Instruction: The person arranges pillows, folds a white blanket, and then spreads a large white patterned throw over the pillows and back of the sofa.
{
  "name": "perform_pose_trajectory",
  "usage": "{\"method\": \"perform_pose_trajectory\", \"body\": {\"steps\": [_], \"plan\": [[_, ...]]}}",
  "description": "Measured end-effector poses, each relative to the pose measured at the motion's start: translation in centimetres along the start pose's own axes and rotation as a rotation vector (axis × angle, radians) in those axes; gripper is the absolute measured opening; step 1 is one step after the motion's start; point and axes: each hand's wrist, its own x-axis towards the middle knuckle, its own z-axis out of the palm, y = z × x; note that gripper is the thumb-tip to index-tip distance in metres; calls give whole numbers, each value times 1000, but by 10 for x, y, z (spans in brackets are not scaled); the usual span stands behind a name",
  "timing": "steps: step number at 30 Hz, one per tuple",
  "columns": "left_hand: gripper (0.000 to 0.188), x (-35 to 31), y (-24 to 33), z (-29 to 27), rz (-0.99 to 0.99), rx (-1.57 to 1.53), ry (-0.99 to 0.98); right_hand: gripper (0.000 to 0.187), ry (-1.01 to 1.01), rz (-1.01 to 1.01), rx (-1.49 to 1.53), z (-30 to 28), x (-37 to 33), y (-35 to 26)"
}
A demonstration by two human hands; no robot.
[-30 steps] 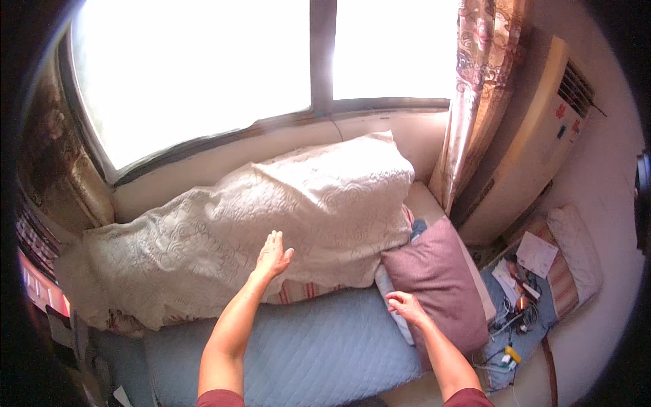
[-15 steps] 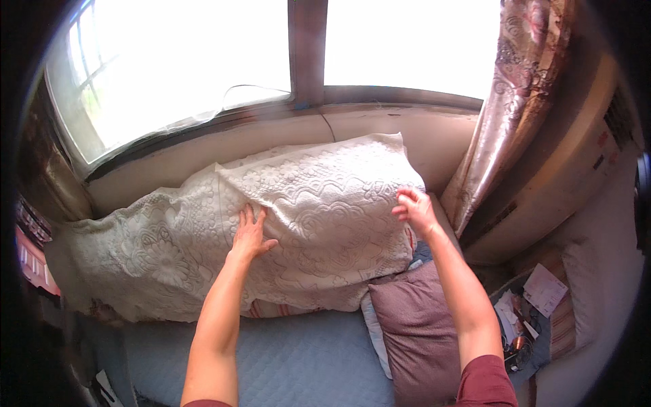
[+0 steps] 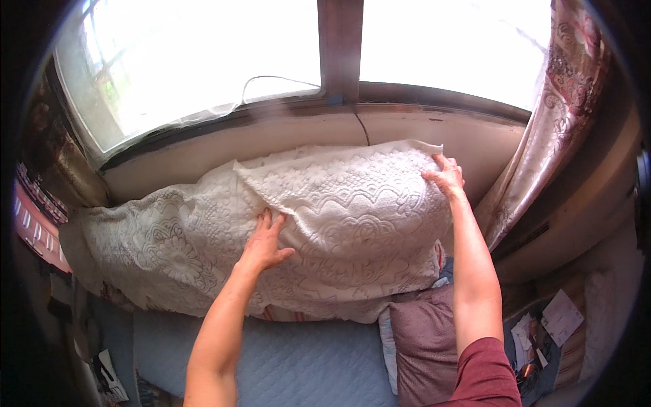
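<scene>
A white bedspread (image 3: 363, 234) with a raised floral and scalloped pattern lies over a long heap against the wall below the window. My left hand (image 3: 263, 245) rests on its middle, fingers spread, beside a raised fold. At the cover's upper right corner, my right hand (image 3: 445, 178) lies over the edge with its fingers bent and apart; their tips are partly hard to make out. Striped red and white cloth (image 3: 274, 313) peeks out under the lower hem. What else the cover hides cannot be seen.
Below the heap spreads a blue quilted bed surface (image 3: 305, 359). A dark purple pillow (image 3: 424, 346) lies at the right. Papers (image 3: 561, 317) and small items sit farther right. A patterned curtain (image 3: 522, 180) hangs by the window (image 3: 447, 47), and a thin cord runs down the wall.
My right hand has moved up to the bedspread's far right corner, and its fingers have opened out from a closed shape. My left hand stays on the cover. The view has shifted left.
</scene>
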Motion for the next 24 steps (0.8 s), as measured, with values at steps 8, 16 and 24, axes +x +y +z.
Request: {"method": "perform_pose_trajectory", "body": {"steps": [8,16,24], "plan": [[96,39,38,16,17,187,406,26,478,-205,-27,-29,66,73],[106,75,27,5,35,286,212,54,-2,-523,14,45,-32,-21],[70,114,10,14,78,267,552,63,167,-566,-224,83,-42,-62]]}}
